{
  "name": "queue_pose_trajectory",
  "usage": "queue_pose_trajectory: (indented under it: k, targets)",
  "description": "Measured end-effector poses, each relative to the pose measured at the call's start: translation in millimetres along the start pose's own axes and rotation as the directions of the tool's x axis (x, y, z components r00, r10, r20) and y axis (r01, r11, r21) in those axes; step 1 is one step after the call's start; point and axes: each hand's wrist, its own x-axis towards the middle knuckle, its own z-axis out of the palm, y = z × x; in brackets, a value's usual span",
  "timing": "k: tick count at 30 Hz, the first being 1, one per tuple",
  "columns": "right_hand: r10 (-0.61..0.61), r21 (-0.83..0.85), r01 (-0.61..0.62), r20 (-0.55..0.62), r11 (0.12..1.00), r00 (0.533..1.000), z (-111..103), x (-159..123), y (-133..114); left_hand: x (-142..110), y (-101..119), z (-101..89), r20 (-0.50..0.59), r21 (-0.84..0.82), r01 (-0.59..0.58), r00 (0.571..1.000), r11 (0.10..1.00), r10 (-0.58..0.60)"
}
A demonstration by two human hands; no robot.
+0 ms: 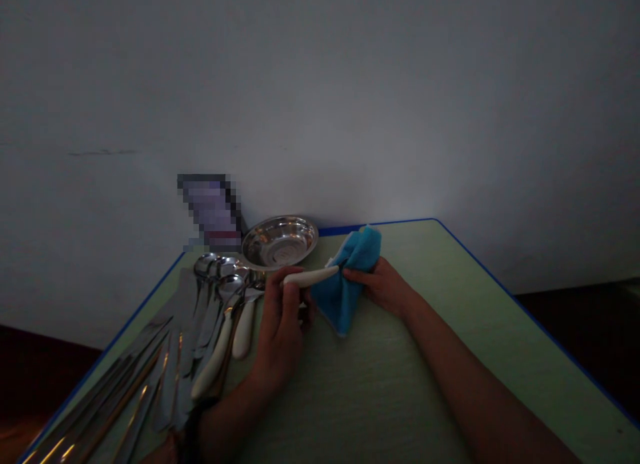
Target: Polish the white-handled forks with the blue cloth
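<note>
My left hand is closed around the white handle of a piece of cutlery, held level above the table. Its far end is buried in a blue cloth, so I cannot tell what kind of utensil it is. My right hand pinches the blue cloth around that hidden end. Both hands hover over the pale green table near its far edge.
A shiny steel bowl stands at the back of the table. Several spoons and knives lie in a row along the left side. A blurred-out object leans by the grey wall. The table has a blue rim.
</note>
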Motion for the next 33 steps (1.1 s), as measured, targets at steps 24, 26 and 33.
queue_pose_trajectory:
  k: [24,26,33]
  targets:
    - [0.38,0.085,-0.395,0.152,0.915,0.912,0,-7,-19,2,-4,-0.5,0.078,-0.189,0.039,0.997,0.981,-0.024]
    - [0.402,0.077,-0.418,0.162,0.905,0.901,1,-7,-21,1,-4,-1.4,0.099,-0.219,0.033,0.995,0.975,-0.012]
    - [0.29,0.082,-0.306,0.161,0.948,0.943,2,-5,-17,-1,-2,-0.4,0.027,-0.175,-0.018,0.999,0.984,0.023]
